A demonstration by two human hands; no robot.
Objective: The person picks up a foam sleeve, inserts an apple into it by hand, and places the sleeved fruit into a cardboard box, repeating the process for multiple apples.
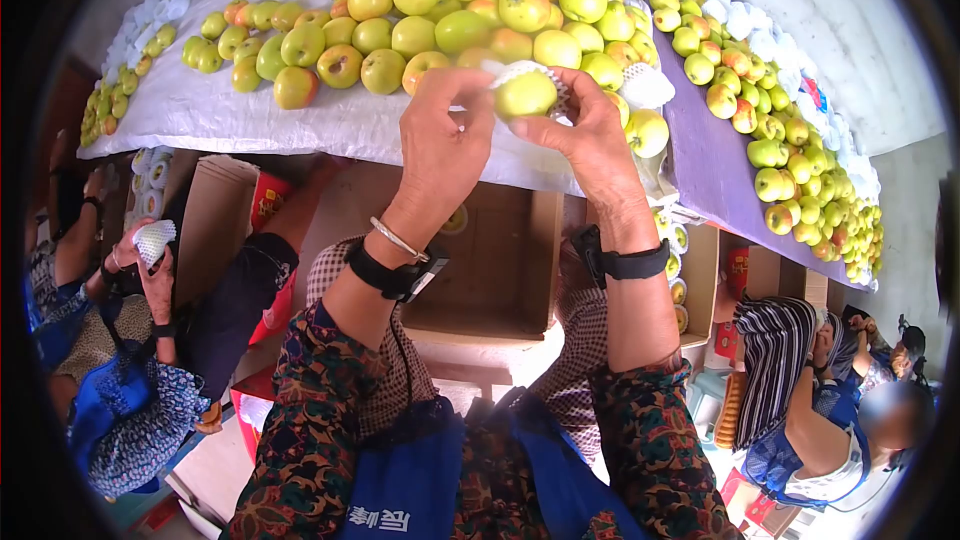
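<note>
Above the table's front edge, a yellow-green apple (pixel 526 96) sits partly inside a white foam net (pixel 520 70). My right hand (pixel 590 135) grips the apple from the right, thumb below it and fingers behind. On the other side, my left hand (pixel 445 135) has its thumb and forefinger closed at the net's left edge; its fingertips are slightly blurred. Just beyond both hands lies a heap of green and reddish apples (pixel 412 36) on a white plastic sheet (pixel 170 105). A netted apple (pixel 648 86) rests to the right of my hands.
Under the table, a cardboard box (pixel 480 270) stands open between my knees. More apples (pixel 770 125) lie on a purple cover (pixel 690 140) at right, with white foam nets behind. At left, a co-worker's hand (pixel 155 280) holds a netted fruit; another person (pixel 830 420) sits at right.
</note>
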